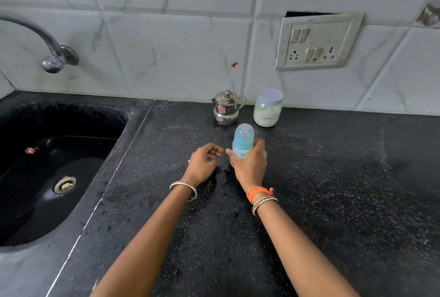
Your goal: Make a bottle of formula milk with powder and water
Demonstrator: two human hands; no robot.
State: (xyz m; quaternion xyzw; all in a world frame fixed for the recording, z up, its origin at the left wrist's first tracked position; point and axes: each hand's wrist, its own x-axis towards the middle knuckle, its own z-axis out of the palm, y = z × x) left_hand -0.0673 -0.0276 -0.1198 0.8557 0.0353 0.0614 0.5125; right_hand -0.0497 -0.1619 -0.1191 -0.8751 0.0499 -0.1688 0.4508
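Note:
A small baby bottle (242, 141) with a blue collar and clear cap stands upright on the black counter (333, 177). My right hand (250, 165) grips its lower body from behind. Just to the left, my left hand (204, 162) hovers with loosely curled fingers and holds nothing. Behind the bottle a jar of white powder (267, 108) with a pale lid stands by the wall. A small steel pot (226, 108) with a lid and handle stands to the jar's left.
A black sink (47, 177) with a drain lies to the left, under a steel tap (47, 42) on the tiled wall. A switch and socket panel (316, 42) is fixed on the wall at the right.

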